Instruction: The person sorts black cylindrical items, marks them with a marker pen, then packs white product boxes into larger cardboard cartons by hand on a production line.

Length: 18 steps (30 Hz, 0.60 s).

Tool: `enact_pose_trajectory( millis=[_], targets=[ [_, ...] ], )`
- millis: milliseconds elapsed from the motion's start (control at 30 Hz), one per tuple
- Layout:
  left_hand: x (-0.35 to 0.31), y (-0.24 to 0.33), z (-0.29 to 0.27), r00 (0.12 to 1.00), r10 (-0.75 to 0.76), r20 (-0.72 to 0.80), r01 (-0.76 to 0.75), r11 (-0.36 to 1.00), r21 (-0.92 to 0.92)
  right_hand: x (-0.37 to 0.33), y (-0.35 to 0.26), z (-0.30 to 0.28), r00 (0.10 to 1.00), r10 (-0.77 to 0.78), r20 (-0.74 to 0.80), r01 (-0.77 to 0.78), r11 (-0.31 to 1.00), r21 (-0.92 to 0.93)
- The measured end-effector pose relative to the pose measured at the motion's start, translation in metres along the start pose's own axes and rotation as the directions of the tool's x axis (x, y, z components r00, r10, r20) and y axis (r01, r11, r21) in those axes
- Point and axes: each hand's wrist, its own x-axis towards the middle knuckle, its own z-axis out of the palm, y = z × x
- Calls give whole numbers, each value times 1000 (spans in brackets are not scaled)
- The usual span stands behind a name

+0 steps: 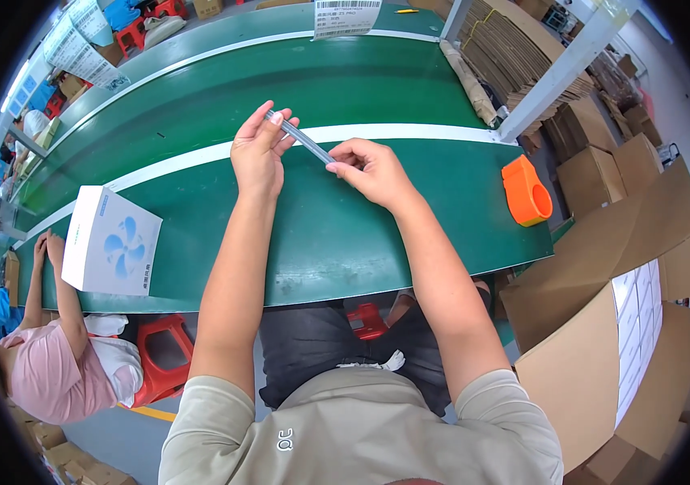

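Over the green counter (337, 234): left grip (259, 155) and right grip (371, 172) pinched closed near opposite ends of a grey rod (306, 141); light, even pressure should steady it.

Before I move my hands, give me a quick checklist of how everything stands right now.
1. Left hand on the grey rod: ok, fingers hold its upper-left end.
2. Right hand on the rod: ok, fingers hold its lower-right end.
3. White box clear of both hands: ok, it stands to their left on the green table.
4. Orange object clear of the right hand: ok, it sits farther right.
5. Room left in the open carton: cannot tell; white boxes show inside, but its depth is hidden.
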Motion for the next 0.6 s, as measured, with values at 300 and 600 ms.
enact_pose_trajectory(
  millis=[300, 600],
  targets=[
    [-10, -20, 4, 947, -214, 241, 235, 970, -60, -52, -5, -21, 977, 169, -130, -173, 985, -18],
    [-35, -36, 27, 893, -345, 289, 219, 894, 390, -136, -3, -101, 908, -248, -337, -88, 675, -733]
  ],
)
